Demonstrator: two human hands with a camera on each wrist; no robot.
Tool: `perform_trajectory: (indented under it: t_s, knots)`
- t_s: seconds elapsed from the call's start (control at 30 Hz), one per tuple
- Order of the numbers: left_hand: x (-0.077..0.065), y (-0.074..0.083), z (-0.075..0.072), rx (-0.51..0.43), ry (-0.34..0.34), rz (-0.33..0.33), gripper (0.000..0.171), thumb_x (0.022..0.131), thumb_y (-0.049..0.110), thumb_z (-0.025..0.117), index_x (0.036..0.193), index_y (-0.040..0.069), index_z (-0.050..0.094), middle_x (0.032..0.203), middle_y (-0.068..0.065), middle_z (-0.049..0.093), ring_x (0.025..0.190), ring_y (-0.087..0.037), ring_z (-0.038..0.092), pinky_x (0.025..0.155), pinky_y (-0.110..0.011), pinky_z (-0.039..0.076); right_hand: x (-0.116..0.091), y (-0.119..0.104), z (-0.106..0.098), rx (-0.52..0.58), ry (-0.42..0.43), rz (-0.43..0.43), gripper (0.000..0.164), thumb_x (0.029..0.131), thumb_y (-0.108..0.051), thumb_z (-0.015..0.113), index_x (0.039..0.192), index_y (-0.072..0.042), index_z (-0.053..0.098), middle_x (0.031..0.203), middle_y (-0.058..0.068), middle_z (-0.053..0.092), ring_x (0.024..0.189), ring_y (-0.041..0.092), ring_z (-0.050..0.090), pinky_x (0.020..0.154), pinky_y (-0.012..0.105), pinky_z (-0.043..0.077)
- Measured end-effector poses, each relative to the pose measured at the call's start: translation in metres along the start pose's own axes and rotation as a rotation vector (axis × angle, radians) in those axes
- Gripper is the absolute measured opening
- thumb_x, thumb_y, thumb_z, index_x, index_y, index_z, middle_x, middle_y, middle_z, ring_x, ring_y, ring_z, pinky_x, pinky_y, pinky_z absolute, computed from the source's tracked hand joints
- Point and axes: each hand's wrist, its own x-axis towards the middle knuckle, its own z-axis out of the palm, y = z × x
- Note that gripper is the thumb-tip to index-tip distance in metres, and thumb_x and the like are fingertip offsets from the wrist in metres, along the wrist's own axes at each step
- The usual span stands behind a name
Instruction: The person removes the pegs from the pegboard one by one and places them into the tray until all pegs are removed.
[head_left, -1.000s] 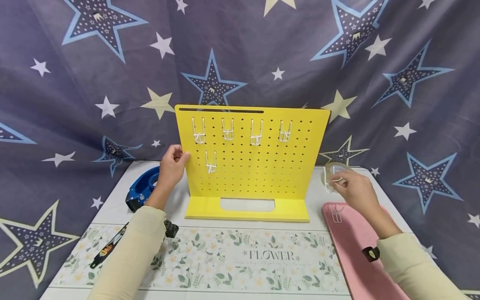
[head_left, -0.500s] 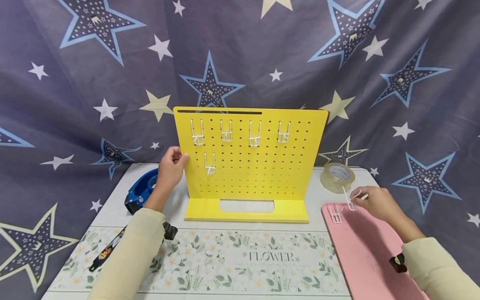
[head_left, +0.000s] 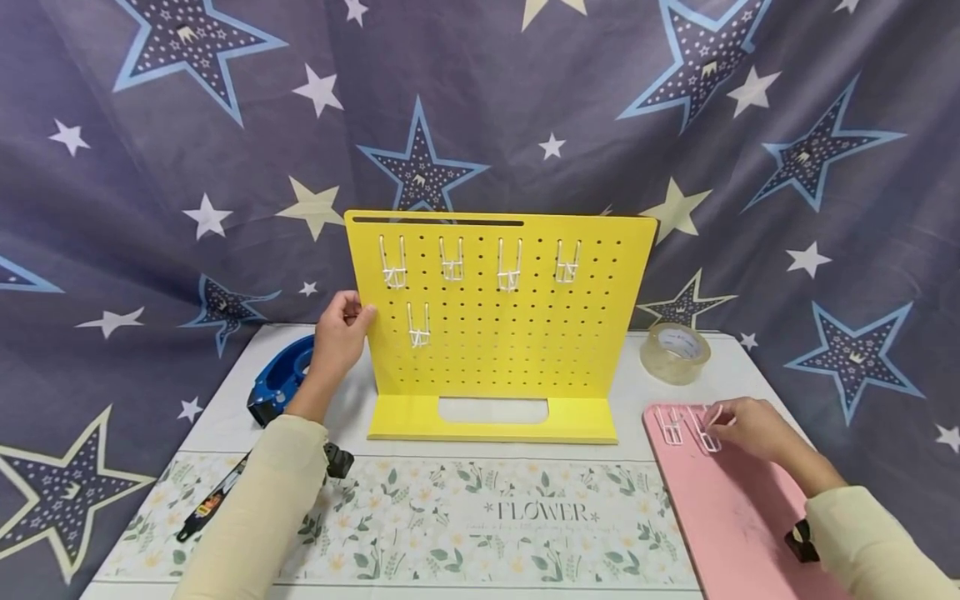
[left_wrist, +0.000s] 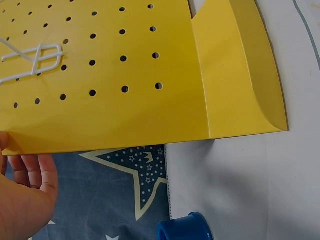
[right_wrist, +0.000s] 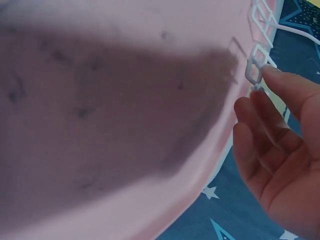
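A yellow pegboard (head_left: 495, 333) stands upright on its foot, with several white wire pegboard hooks (head_left: 508, 271) fixed along its top row and one lower hook (head_left: 418, 327). My left hand (head_left: 342, 333) holds the board's left edge, thumb on the front and fingers behind, as the left wrist view also shows. On the right, my right hand (head_left: 753, 429) pinches a white wire hook (right_wrist: 254, 65) between thumb and fingers, low over the far end of a pink tray (head_left: 738, 508). Beside it a second loose hook (head_left: 670, 427) lies at the tray's far left corner.
A clear tape roll (head_left: 675, 354) stands behind the tray. Left of the board is a blue tape dispenser (head_left: 281, 379); a black strap-like item (head_left: 213, 500) lies partly under the left sleeve. A floral runner (head_left: 495, 525) crosses the table before the board. A star-patterned curtain (head_left: 525, 100) hangs behind.
My right hand has come from in front of the tape roll down to the tray with the hook, whose frame now lies flatter beside the other. The left hand keeps its hold on the board.
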Motion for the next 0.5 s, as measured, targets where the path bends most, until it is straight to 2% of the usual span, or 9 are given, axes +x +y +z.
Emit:
perform_trajectory:
  t_s: [0.2,0.5]
  knots:
    - [0.0013,-0.0005,0.0006,0.0,-0.005,-0.001,0.029,0.105,0.03,0.058,0.121,0.007,0.052,0.105,-0.01,0.054,0.094,-0.023,0.052,0.084,-0.028,0.046,0.0,0.0017,0.0067,0.012,-0.006,0.0,0.009,0.085,-0.015,0.077,0.081,-0.022,0.073,0.075,-0.011,0.07,0.068,-0.004,0.053,0.064,0.026,0.044]
    - [0.0003,0.0006,0.0001,0.003,-0.005,-0.017,0.029,0.104,0.03,0.058,0.121,0.007,0.052,0.105,-0.01,0.053,0.095,-0.024,0.051,0.084,-0.029,0.046,0.001,0.0076,0.0105,-0.002,-0.013,0.013,0.004,0.085,-0.018,0.078,0.083,-0.016,0.076,0.077,-0.008,0.071,0.071,0.001,0.057,0.067,0.03,0.046]
